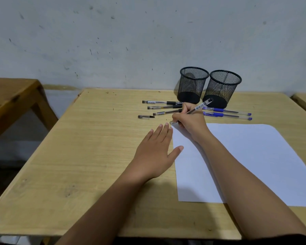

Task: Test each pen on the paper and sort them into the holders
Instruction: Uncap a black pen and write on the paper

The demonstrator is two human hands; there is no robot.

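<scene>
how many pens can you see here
6: three black pens left of the right hand, two blue pens right of it, one pen gripped in it. Another could hide behind the hand.

Bare left hand (pixel 154 154), bare right hand (pixel 191 121), dark clothing (pixel 175 242)

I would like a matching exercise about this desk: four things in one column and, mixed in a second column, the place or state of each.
Column one
1. loose pen cap
2. two blue pens
3. left hand
4. right hand

Column two
a. grips a pen at the far left corner of the paper
b. lies flat, fingers straight, thumb on the paper's edge
c. lie right of the right hand, before the mesh holders
d. lies alone on the table, nearer the person than the three black pens

Pairs: 1-d, 2-c, 3-b, 4-a
</scene>
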